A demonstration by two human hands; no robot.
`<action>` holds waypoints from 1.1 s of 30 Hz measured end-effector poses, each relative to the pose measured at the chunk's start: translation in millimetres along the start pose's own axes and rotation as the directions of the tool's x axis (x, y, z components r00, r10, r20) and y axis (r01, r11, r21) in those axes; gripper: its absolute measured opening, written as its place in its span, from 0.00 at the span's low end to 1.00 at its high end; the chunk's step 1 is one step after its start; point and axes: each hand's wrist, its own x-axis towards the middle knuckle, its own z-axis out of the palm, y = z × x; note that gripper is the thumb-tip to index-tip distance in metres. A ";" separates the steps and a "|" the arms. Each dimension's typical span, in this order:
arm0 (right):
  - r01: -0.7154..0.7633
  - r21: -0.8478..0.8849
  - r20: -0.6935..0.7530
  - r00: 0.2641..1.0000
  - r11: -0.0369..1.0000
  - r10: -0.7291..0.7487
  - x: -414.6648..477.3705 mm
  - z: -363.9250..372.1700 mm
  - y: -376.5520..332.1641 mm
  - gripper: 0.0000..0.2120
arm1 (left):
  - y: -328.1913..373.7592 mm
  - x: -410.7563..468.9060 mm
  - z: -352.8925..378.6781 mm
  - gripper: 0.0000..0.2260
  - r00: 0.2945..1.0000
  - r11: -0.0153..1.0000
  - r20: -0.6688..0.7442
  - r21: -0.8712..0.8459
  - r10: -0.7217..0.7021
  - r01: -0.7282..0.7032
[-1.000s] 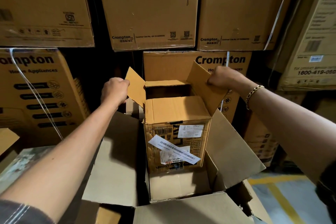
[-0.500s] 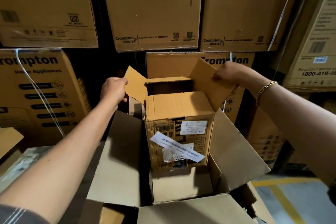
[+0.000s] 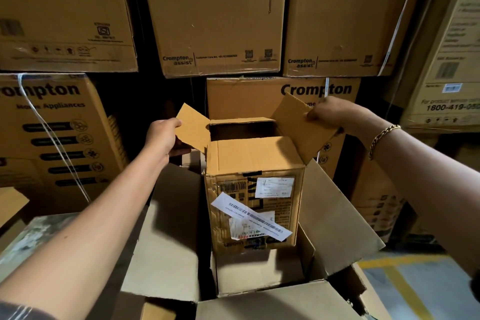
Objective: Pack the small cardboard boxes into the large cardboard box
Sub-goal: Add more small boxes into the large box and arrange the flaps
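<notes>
A small cardboard box, brown corrugated board with creased walls and white barcode labels peeling off its front, stands upright inside the large cardboard box, whose plain flaps splay outward. The left hand pinches the small box's left top flap, fingers closed on its edge. The right hand, with a gold chain bracelet at the wrist, grips the right top flap. Behind rise stacked Crompton cartons, some strapped with white bands. Grey floor with yellow lines shows at lower right.
</notes>
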 end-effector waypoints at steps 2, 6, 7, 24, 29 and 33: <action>-0.007 0.015 -0.008 1.000 1.000 0.007 0.8 2.9 1.4 0.15 | -4.0 -2.3 0.6 0.10 0.999 0.997 0.019 0.065 0.033 -0.034; -0.003 0.013 -0.010 1.000 1.000 0.003 2.1 10.4 3.1 0.13 | -14.5 2.8 -1.3 0.11 0.996 0.976 0.020 0.203 0.082 -0.084; 0.006 0.010 -0.010 1.000 1.000 -0.005 2.0 11.9 3.2 0.13 | -16.2 3.3 -1.8 0.13 0.996 0.966 0.020 0.240 0.092 -0.094; -0.011 0.069 0.032 0.999 0.998 0.008 7.8 21.2 10.7 0.15 | -77.5 -18.2 32.4 0.26 0.978 0.751 0.167 0.660 -0.124 -0.017; -0.082 0.007 0.071 0.994 0.997 0.082 -3.2 18.8 21.0 0.14 | -82.5 -23.1 48.1 0.21 0.984 0.689 0.166 0.720 -0.063 -0.078; 0.079 -0.160 -0.090 0.991 0.984 -0.094 -12.3 18.9 37.1 0.15 | -92.7 -23.2 52.7 0.19 0.983 0.696 0.142 0.718 -0.115 -0.022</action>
